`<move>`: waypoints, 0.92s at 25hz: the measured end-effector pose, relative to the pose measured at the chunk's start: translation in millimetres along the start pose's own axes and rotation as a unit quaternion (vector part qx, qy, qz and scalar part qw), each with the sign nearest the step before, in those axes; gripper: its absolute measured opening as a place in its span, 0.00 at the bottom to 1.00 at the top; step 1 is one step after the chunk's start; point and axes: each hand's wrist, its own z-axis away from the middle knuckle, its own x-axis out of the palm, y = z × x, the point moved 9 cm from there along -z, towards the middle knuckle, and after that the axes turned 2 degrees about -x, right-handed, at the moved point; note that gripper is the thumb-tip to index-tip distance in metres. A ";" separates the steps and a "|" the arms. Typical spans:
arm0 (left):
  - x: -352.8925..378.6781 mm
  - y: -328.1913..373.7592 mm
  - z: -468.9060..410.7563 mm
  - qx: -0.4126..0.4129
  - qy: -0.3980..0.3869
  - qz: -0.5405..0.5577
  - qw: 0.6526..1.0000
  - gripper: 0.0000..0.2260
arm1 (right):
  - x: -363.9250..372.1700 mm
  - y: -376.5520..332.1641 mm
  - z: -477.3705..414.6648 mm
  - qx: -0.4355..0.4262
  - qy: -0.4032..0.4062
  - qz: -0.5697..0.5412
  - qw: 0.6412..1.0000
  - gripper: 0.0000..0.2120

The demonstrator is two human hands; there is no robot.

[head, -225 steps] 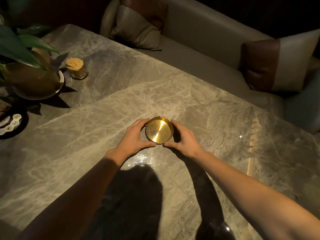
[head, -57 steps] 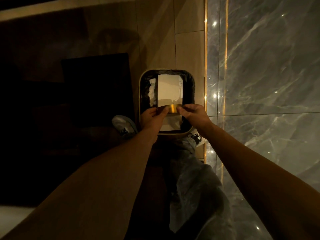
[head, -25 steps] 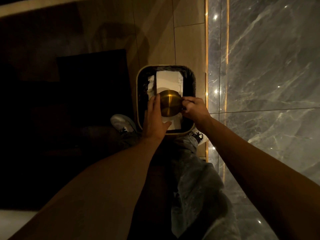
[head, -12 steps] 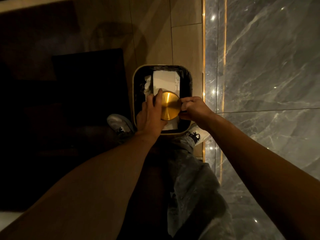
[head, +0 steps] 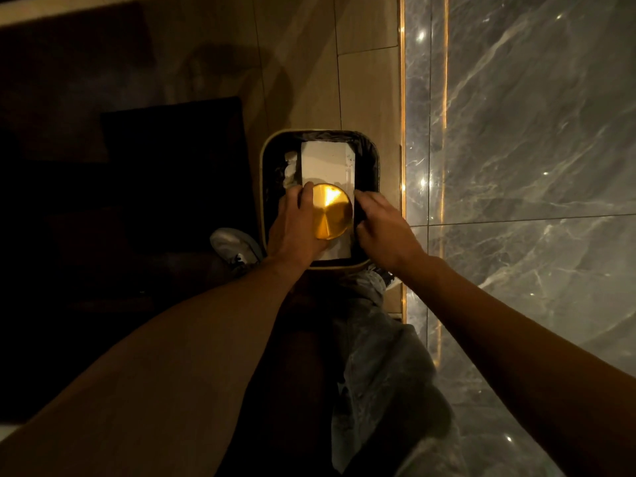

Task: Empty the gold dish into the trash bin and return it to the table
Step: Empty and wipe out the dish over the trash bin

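Head view: gold dish [head: 331,211] upside down, base up, over trash bin [head: 263,187].

Dish [head: 331,211]: brushed gold metal, glossy. Bin [head: 263,187]: dark crinkled plastic liner, white paper [head: 325,163] inside. Floor: matt wood planks [head: 368,98]; polished grey marble [head: 533,132], mirror-glossy. Trousers [head: 378,356]: grey cloth.

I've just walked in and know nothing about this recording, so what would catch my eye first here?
The bright gold dish stands out: it is turned bottom-up over the open trash bin in the middle of the view. The left hand grips its left edge, while the right hand hovers just right of it. Inside the dark-lined bin lies a pale white box, and a glossy grey marble surface fills the right side.
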 end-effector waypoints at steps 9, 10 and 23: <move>-3.8 3.0 -6.9 0.003 -0.030 0.086 0.996 0.49 | 35.2 -25.4 6.9 -0.248 -0.067 0.335 0.907 0.34; -4.1 2.9 -6.2 0.003 -0.031 0.086 0.996 0.49 | 38.0 -24.5 6.6 -0.253 -0.071 0.351 0.899 0.34; -2.2 1.1 -4.3 0.021 -0.043 0.077 0.996 0.49 | 26.9 -22.7 9.2 -0.271 -0.084 0.343 0.896 0.33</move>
